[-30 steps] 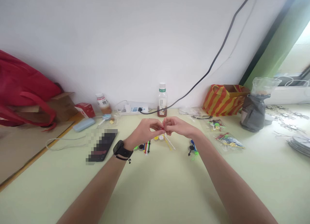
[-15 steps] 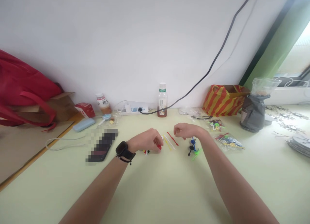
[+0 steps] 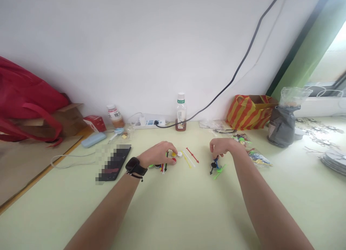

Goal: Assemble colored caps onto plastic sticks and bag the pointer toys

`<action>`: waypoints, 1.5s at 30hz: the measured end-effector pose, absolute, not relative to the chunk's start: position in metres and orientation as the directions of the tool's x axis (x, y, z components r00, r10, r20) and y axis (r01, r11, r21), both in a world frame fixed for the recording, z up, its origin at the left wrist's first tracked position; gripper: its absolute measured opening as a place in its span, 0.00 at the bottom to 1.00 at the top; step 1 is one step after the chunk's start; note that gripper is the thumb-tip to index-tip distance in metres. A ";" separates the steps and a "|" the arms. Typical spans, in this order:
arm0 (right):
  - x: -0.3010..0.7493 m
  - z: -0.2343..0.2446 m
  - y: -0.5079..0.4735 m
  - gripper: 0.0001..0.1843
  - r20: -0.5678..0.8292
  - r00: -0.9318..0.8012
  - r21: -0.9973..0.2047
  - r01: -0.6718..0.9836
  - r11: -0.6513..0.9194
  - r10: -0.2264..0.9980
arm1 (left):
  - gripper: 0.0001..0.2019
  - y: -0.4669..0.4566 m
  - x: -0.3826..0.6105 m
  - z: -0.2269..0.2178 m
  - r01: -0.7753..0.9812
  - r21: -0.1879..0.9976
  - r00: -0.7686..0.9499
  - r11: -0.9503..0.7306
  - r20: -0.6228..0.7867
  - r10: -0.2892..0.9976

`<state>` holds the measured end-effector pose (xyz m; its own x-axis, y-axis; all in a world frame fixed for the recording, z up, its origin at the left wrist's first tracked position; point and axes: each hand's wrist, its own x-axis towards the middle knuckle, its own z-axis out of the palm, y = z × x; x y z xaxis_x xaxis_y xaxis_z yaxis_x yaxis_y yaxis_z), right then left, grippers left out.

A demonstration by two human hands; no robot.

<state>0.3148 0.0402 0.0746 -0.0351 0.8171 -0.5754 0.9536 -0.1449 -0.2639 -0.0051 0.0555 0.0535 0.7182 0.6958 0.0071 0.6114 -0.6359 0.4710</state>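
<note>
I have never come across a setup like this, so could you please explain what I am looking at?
Of course. No machine is involved: these are a person's bare hands, seen from a camera worn on the head, looking forward and down. The left hand has its fingertips at a red disc. The right hand is at a blue piece, beside black and green ones. Whether either is gripped is hard to tell. Between the hands, yellow, white and red sticks lie on the pale green table. A bottle stands behind.
</note>
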 end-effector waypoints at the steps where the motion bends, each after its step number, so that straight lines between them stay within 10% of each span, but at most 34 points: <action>1: 0.315 0.074 0.041 0.14 -0.575 -0.032 -0.265 0.953 -0.149 0.818 | 0.16 0.056 -0.005 0.053 0.614 0.471 0.718 -0.634 0.002 0.696; 14: 0.340 0.055 0.055 0.11 -0.371 -0.025 -0.379 0.917 -0.127 0.928 | 0.16 0.056 -0.007 0.055 0.646 0.459 0.694 -0.610 -0.021 0.719; 19: 0.328 0.064 0.052 0.13 -0.203 -0.058 -0.488 0.871 -0.049 0.978 | 0.20 0.051 -0.001 0.062 0.602 0.477 0.632 -0.640 0.205 0.748; 24: 0.282 0.078 0.042 0.19 0.005 -0.268 -0.871 0.473 0.136 0.963 | 0.18 0.041 0.015 0.075 0.489 0.553 0.574 -0.675 0.378 0.726; 28: 0.250 0.083 0.036 0.20 0.095 -0.429 -0.946 0.242 0.216 0.898 | 0.16 0.034 0.024 0.083 0.371 0.615 0.588 -0.696 0.425 0.689; 37: 0.240 0.082 0.031 0.26 -0.039 -0.471 -0.977 0.205 0.066 0.881 | 0.07 0.029 0.024 0.086 0.322 0.653 0.616 -0.686 0.405 0.675; 45: 0.236 0.067 0.040 0.09 -0.101 -0.472 -0.927 0.365 0.090 0.876 | 0.06 0.034 0.024 0.076 0.305 0.685 0.642 -0.661 0.366 0.674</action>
